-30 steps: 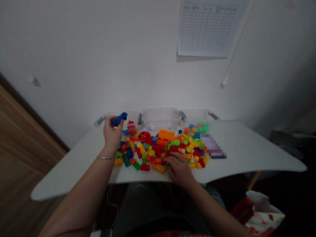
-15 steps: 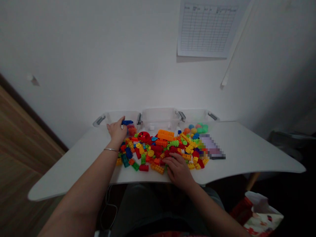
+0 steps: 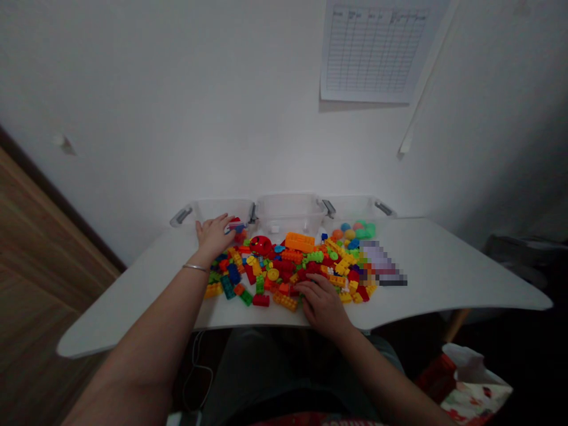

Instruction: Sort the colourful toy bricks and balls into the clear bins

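Because the camera sits on the person's head, both bare forearms reach up from the bottom edge of the view, over a lap in dark trousers (image 3: pixel 302 367). The right hand (image 3: pixel 323 306) lies palm down on the near edge of a heap of colourful plastic building bricks (image 3: pixel 284 272), its fingers gently curved over them; whether it grips any brick cannot be told. The left hand (image 3: pixel 214 235), with a thin metal bangle (image 3: pixel 195 267) at its wrist, stretches further out with fingers extended, and its fingertips (image 3: pixel 228 222) reach a small red-and-white piece (image 3: pixel 236 225) at the heap's far left. Whether they hold it is unclear.

The heap mixes red, yellow, green, blue and orange bricks, with a round red piece (image 3: pixel 260 245) and a long orange brick (image 3: pixel 300 241) near its back. It covers the middle of a white curved-edge table (image 3: pixel 465 278), within easy reach of both hands. Right behind it, three clear plastic bins (image 3: pixel 288 213) with grey latches (image 3: pixel 181 216) stand in a row against the wall, apparently placed so their open tops are reachable. Coloured balls (image 3: pixel 350 232) lie in front of the right bin, beside a pixelated flat object (image 3: pixel 381 263). A printed grid sheet (image 3: pixel 373 53) is fixed to the wall above.
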Available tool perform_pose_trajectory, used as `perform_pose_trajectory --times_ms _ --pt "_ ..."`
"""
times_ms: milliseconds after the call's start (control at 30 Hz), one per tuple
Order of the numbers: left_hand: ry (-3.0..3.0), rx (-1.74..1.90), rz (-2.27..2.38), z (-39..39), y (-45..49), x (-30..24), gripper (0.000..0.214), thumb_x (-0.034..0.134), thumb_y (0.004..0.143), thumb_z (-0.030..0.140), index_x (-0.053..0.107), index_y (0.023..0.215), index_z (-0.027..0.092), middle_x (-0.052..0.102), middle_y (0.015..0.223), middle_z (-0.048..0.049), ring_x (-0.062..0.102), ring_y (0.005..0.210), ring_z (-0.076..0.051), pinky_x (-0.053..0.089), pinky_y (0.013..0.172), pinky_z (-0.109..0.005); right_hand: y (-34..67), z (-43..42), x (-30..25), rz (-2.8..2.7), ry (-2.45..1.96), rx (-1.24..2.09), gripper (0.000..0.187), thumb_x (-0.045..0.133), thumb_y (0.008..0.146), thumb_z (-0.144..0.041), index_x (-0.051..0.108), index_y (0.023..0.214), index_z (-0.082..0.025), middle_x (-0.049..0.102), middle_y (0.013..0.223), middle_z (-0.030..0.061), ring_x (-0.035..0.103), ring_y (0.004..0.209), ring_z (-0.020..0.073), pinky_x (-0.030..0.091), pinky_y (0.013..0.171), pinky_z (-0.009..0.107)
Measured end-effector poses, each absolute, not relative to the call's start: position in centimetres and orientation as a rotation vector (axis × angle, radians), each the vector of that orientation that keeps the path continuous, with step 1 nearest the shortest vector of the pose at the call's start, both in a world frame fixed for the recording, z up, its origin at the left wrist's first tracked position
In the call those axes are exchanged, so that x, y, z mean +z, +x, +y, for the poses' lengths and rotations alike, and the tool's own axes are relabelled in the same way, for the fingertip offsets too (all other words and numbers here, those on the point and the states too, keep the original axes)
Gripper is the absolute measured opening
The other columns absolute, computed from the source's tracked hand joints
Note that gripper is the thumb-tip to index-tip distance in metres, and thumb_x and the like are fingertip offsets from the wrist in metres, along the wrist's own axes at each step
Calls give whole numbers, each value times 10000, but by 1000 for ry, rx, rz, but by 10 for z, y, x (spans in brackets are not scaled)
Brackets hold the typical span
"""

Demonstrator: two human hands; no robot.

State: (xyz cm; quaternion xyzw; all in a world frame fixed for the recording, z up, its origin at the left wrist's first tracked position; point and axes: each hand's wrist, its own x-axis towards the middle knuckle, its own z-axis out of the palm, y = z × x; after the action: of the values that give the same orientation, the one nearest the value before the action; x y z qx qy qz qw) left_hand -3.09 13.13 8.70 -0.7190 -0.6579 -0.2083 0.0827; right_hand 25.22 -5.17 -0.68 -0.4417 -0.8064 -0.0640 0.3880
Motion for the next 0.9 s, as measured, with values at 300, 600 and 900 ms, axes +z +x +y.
perform_pose_trajectory --times_ms 300,600,900 --pt "-2242 -624 -1999 133 -37 89 654 470 847 463 359 1462 267 233 1580 -46 208 1434 -364 62 1139 -635 252 -51 -8 -2053 -1109 -163 321 508 840 -105 624 1127 -188 700 1062 51 520 1125 253 456 1006 451" --pt "-2325 -867 -1694 88 -15 82 564 457 858 358 436 1415 273 413 1500 -31 186 1439 -347 55 1128 -664 253 -49 -13 -1984 -1167 -130 493 517 820 -143 510 1313 -145 645 1134 122 529 1138 245 487 991 440" --pt "-2568 -728 -1462 10 50 31 398 526 852 283 607 1241 312 545 1392 -16 400 1318 -329 165 1117 -665 254 -49 -12 -2012 -1159 -135 504 513 815 -124 498 1317 -156 638 1176 107 519 1146 252 474 1006 454"
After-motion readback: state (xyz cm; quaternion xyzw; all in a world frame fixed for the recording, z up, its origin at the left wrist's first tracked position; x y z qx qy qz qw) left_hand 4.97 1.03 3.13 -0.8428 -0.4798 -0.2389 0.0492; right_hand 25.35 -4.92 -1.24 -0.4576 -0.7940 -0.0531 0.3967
